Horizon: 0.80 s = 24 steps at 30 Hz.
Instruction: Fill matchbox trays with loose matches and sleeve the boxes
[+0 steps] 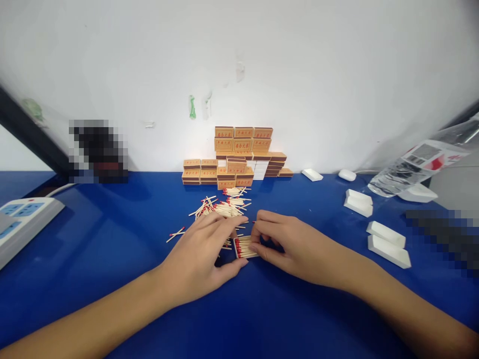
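Observation:
A small white matchbox tray (245, 247) filled with red-tipped matches lies on the blue table (112, 249) between my hands. My right hand (290, 247) is closed around the tray's right end, fingers curled on it. My left hand (202, 254) touches the tray's left end, thumb along the near side, fingers curved over the matches behind it. A loose pile of matches (222, 207) lies just beyond my left fingers.
Stacked orange matchboxes (235, 159) stand against the white wall. Several empty white trays (387, 244) lie at the right, near a clear plastic bottle (415, 167). A white power strip (22, 222) sits at the left edge.

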Tool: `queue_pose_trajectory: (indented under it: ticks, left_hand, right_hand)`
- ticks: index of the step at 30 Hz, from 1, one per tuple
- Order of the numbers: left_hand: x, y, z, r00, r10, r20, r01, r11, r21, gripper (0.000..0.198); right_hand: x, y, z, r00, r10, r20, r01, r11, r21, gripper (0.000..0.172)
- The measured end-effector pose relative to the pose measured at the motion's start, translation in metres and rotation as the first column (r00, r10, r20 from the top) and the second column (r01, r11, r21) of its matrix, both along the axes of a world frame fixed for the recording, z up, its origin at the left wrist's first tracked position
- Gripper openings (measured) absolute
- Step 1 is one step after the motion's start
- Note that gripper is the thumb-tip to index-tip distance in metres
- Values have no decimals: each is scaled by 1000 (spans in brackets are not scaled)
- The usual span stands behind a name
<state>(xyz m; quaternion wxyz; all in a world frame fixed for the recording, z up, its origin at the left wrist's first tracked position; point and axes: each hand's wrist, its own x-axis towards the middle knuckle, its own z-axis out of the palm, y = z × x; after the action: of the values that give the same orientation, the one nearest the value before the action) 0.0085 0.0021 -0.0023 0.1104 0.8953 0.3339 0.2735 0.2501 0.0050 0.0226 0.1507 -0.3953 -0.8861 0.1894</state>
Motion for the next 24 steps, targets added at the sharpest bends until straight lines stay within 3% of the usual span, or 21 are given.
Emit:
queue_pose_trajectory:
  ticks: [14,24]
  left_hand:
    - [1,1,4,1000,-19,-25,18,999,-47,64]
    - [1,1,-1,999,-25,-30,26,1000,16,63]
  right_hand:
    - [0,0,-1,999,-34,5,34,999,14,10]
    - [-3,-2,-3,997,27,-76,-26,1000,16,7]
